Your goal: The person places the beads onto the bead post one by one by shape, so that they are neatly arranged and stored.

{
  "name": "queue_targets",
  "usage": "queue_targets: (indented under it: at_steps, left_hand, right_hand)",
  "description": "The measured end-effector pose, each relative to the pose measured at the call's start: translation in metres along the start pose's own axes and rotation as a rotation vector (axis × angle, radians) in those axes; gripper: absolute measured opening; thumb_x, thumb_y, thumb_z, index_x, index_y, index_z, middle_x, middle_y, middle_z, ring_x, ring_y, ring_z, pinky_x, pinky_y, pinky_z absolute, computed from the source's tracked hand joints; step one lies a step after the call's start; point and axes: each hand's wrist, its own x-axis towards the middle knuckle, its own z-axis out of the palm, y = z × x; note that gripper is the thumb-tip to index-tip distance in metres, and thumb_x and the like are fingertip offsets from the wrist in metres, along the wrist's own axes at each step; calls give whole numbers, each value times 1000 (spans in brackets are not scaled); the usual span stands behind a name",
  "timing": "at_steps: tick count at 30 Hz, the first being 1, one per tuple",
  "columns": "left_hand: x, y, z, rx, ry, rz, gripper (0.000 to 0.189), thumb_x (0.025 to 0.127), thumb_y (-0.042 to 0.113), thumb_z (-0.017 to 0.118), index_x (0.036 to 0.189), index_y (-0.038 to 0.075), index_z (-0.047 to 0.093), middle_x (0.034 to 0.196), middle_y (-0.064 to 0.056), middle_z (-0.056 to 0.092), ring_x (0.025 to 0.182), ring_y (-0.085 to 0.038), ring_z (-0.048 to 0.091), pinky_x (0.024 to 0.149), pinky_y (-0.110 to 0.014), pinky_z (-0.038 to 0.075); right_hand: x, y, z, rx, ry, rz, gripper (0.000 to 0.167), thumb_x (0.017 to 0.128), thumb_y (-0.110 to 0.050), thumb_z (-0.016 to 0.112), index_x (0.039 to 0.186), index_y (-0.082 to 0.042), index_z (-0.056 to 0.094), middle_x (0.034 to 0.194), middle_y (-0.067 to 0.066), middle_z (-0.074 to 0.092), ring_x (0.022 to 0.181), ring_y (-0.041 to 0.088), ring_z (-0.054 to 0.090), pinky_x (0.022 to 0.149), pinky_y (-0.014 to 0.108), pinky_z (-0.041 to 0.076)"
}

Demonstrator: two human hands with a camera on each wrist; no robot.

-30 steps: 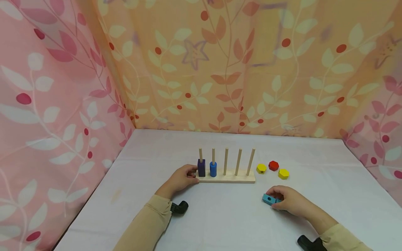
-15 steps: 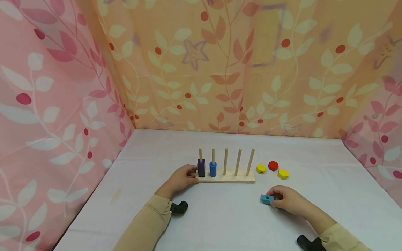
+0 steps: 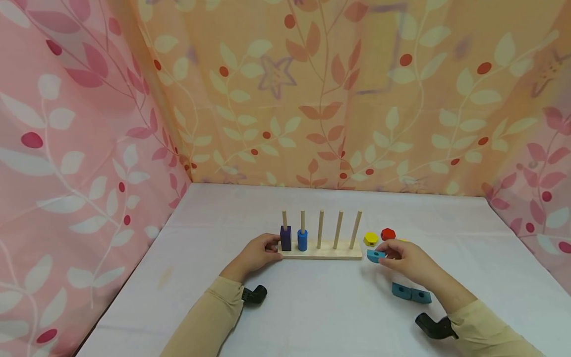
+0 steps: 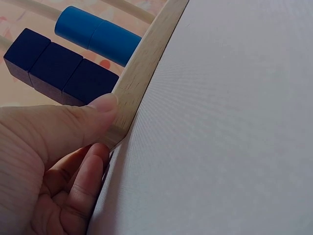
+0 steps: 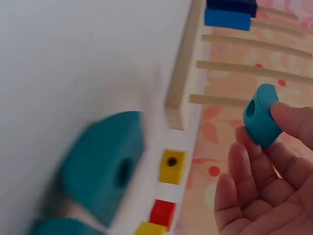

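Note:
A wooden peg board (image 3: 332, 253) with several upright pegs stands mid-table. Dark purple square blocks (image 3: 286, 238) are stacked on its leftmost peg, and blue cylinders (image 3: 302, 240) on the peg beside them; the other pegs are bare. My left hand (image 3: 254, 255) grips the board's left end, its thumb (image 4: 103, 105) on the wood. Between thumb and fingers my right hand (image 3: 412, 263) pinches a teal block (image 5: 264, 116) with a rounded side and a hole, raised just off the board's right end.
Two more teal blocks (image 3: 411, 293) lie side by side below the right hand. Behind that hand are a yellow hexagonal block (image 3: 371, 239), a red one (image 3: 388, 234) and another yellow, mostly hidden. Patterned cloth (image 3: 321, 99) walls the table's back and sides.
My right hand has lifted one teal block and carried it away from me, toward the board's right end. Two teal blocks stay behind on the table. My left hand keeps its place.

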Motion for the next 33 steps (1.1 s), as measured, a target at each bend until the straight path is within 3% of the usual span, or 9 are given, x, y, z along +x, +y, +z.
queue_targets:
  at_steps: [14,22,27,33]
  left_hand:
    - [0,0,0,-9,4,0,48,75,15,75,120,9,58,100,0,59,85,-12,53,76,-30,43]
    - [-2,5,-1,-22,1,5,48,75,15,75,119,8,58,99,-2,60,85,-13,54,76,-30,43]
    - [-2,5,0,-24,4,4,48,74,15,76,119,8,58,99,-2,60,85,-13,54,76,-30,43]
    - [-1,3,0,-22,9,11,47,75,15,76,119,9,59,98,-1,60,84,-12,53,76,-30,43]
  right_hand:
    - [20,-46,-18,57,131,-233,28,86,-27,65,107,-9,60,93,5,62,83,21,57,70,33,48]
    - [33,-70,-18,38,206,-296,27,86,-31,64,106,-14,62,99,3,62,95,23,51,75,35,44]
    - [39,-77,-15,48,252,-339,23,85,-26,65,104,-12,63,97,3,61,96,23,50,81,40,41]
    - [46,-88,-12,77,229,-341,23,85,-24,66,104,-13,63,97,1,63,96,26,51,79,40,41]
